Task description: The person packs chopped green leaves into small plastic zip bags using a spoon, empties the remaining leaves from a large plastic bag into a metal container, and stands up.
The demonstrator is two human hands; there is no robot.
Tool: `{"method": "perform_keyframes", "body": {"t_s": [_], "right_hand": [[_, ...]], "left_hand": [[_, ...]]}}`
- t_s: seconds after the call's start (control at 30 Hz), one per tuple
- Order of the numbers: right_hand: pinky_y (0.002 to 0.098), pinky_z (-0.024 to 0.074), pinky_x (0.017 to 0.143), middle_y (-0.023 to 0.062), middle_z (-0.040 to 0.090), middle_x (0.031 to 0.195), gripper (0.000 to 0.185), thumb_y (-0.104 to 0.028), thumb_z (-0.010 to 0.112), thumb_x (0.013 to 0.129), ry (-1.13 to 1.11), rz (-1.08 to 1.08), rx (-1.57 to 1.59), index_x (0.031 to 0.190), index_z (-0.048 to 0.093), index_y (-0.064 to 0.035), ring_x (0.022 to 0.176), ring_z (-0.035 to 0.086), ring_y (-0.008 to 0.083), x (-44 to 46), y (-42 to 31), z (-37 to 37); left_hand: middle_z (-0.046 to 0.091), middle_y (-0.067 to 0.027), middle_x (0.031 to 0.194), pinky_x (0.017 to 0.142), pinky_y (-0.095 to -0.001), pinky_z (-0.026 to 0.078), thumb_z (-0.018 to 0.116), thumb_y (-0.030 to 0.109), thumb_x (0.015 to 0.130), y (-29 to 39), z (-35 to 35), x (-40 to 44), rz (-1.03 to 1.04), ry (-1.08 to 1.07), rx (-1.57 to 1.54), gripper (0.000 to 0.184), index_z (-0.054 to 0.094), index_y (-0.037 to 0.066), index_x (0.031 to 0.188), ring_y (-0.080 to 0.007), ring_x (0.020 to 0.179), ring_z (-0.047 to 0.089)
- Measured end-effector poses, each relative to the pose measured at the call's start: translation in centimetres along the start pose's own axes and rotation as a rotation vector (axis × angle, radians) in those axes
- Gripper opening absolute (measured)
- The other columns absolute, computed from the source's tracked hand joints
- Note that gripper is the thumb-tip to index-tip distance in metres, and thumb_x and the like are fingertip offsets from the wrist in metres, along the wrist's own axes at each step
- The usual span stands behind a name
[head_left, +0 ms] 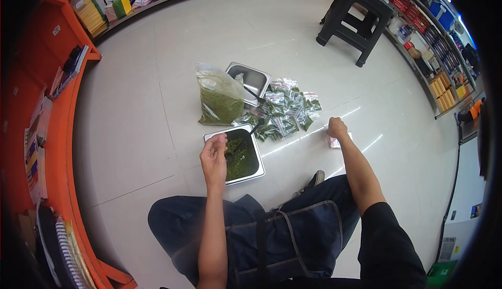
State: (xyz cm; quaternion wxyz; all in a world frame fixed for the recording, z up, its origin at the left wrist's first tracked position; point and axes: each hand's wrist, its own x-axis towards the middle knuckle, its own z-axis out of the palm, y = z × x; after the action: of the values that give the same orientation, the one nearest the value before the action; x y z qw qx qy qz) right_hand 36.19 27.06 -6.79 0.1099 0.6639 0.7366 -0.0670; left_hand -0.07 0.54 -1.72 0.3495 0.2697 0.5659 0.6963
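Observation:
My left hand (213,158) is raised over the near corner of a metal pan (261,171) holding chopped green herbs (240,163). Its fingers are curled together, and nothing shows in them. A dark-handled spoon (257,126) leans in this pan. Out to the right, my right hand (337,128) is closed at a small stack of clear zip bags (333,142) on the floor; its fingertips are partly hidden. Between the hands and farther off lies a pile of filled zip bags (285,108). A large clear bag of green herbs (222,103) stands behind the pan.
A second metal pan (252,80) sits behind the large bag, with a dark handle (253,95) across its edge. A black plastic stool (357,20) stands at the back right. Orange shelving (63,163) lines the left, and stocked shelves (418,64) run along the right.

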Motion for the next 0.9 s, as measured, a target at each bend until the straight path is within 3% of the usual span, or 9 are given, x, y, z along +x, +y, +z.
{"method": "perform_keyframes", "body": {"t_s": [0.27, 0.4, 0.5, 0.57, 0.6, 0.7, 0.77, 0.87, 0.9], "right_hand": [[0.0465, 0.0566, 0.083, 0.0262, 0.063, 0.106, 0.023, -0.004, 0.061, 0.08, 0.106, -0.088, -0.053, 0.101, 0.065, 0.0017, 0.098, 0.066, 0.0425, 1.2, 0.1, 1.0], [0.0458, 0.0565, 0.084, 0.0264, 0.063, 0.106, 0.024, -0.003, 0.063, 0.078, 0.026, -0.092, -0.113, 0.102, 0.065, 0.0012, 0.099, 0.065, 0.0419, 1.3, 0.0, 1.0], [0.0449, 0.0558, 0.088, 0.0269, 0.062, 0.11, 0.028, -0.004, 0.067, 0.077, 0.105, -0.077, -0.071, 0.104, 0.066, 0.0012, 0.104, 0.064, 0.0422, 1.0, -0.1, 1.5], [0.0451, 0.0557, 0.091, 0.0241, 0.056, 0.13, 0.031, -0.008, 0.069, 0.08, 0.057, 0.136, -0.088, 0.111, 0.069, -0.0029, 0.111, 0.063, 0.0424, -1.1, -1.7, 0.3], [0.0451, 0.0557, 0.091, 0.0241, 0.056, 0.13, 0.031, -0.008, 0.069, 0.08, 0.056, 0.136, -0.088, 0.111, 0.069, -0.0029, 0.111, 0.063, 0.0424, -0.9, -1.6, 0.4], [0.0451, 0.0558, 0.09, 0.0269, 0.058, 0.126, 0.033, -0.01, 0.071, 0.079, -0.161, 0.198, -0.11, 0.111, 0.069, -0.001, 0.109, 0.064, 0.0428, 0.1, -1.1, 0.4], [0.0447, 0.0563, 0.088, 0.0277, 0.064, 0.114, 0.031, -0.009, 0.07, 0.078, -0.241, 0.003, -0.111, 0.107, 0.069, 0.0014, 0.104, 0.066, 0.0425, 0.6, -0.3, 0.5], [0.044, 0.0569, 0.086, 0.0277, 0.067, 0.104, 0.027, -0.006, 0.069, 0.078, 0.064, 0.045, -0.008, 0.103, 0.069, 0.0025, 0.103, 0.066, 0.042, 1.4, 0.8, 2.3], [0.044, 0.0569, 0.086, 0.0277, 0.067, 0.104, 0.027, -0.006, 0.069, 0.078, 0.063, 0.044, -0.008, 0.103, 0.069, 0.0025, 0.103, 0.066, 0.042, 1.6, 0.9, 2.4]], "left_hand": [[0.066, -0.0096, 0.11, 0.088, -0.0304, 0.048, 0.06, 0.029, 0.101, 0.1, 0.0, 0.0, -0.001, 0.002, -0.004, 0.034, 0.064, -0.003, 0.11, -0.0165, 0.102, 0.06], [0.066, -0.01, 0.11, 0.089, -0.0306, 0.048, 0.059, 0.029, 0.101, 0.2, 0.0, 0.0, 0.005, 0.003, -0.008, 0.034, 0.064, -0.003, 0.11, -0.0168, 0.102, 0.061], [0.066, -0.0099, 0.11, 0.089, -0.0307, 0.048, 0.059, 0.029, 0.101, 0.3, 0.0, 0.0, -0.005, 0.009, -0.006, 0.034, 0.064, -0.004, 0.111, -0.0168, 0.102, 0.06], [0.066, -0.0098, 0.11, 0.089, -0.0307, 0.048, 0.059, 0.029, 0.101, 0.3, 0.0, 0.0, -0.006, 0.003, -0.004, 0.034, 0.064, -0.004, 0.11, -0.0166, 0.102, 0.06], [0.066, -0.0098, 0.11, 0.089, -0.0307, 0.048, 0.059, 0.029, 0.101, 0.3, 0.0, -0.1, -0.007, 0.004, -0.003, 0.034, 0.064, -0.004, 0.11, -0.0166, 0.102, 0.06], [0.066, -0.0097, 0.11, 0.089, -0.0306, 0.048, 0.06, 0.029, 0.101, 0.3, 0.0, 0.0, -0.004, -0.003, -0.009, 0.035, 0.064, -0.004, 0.11, -0.0163, 0.102, 0.06], [0.066, -0.0099, 0.11, 0.089, -0.0306, 0.048, 0.06, 0.029, 0.101, 0.2, 0.0, 0.0, -0.007, -0.004, -0.003, 0.035, 0.064, -0.004, 0.111, -0.0162, 0.102, 0.06], [0.067, -0.0083, 0.11, 0.086, -0.0301, 0.049, 0.058, 0.031, 0.102, 0.1, 0.0, 0.0, 0.007, -0.006, 0.012, 0.031, 0.066, 0.001, 0.105, -0.0158, 0.102, 0.061], [0.067, -0.0083, 0.11, 0.086, -0.0301, 0.049, 0.058, 0.031, 0.102, 0.1, 0.0, 0.1, 0.007, -0.004, 0.012, 0.031, 0.066, 0.001, 0.105, -0.0158, 0.102, 0.061]]}}
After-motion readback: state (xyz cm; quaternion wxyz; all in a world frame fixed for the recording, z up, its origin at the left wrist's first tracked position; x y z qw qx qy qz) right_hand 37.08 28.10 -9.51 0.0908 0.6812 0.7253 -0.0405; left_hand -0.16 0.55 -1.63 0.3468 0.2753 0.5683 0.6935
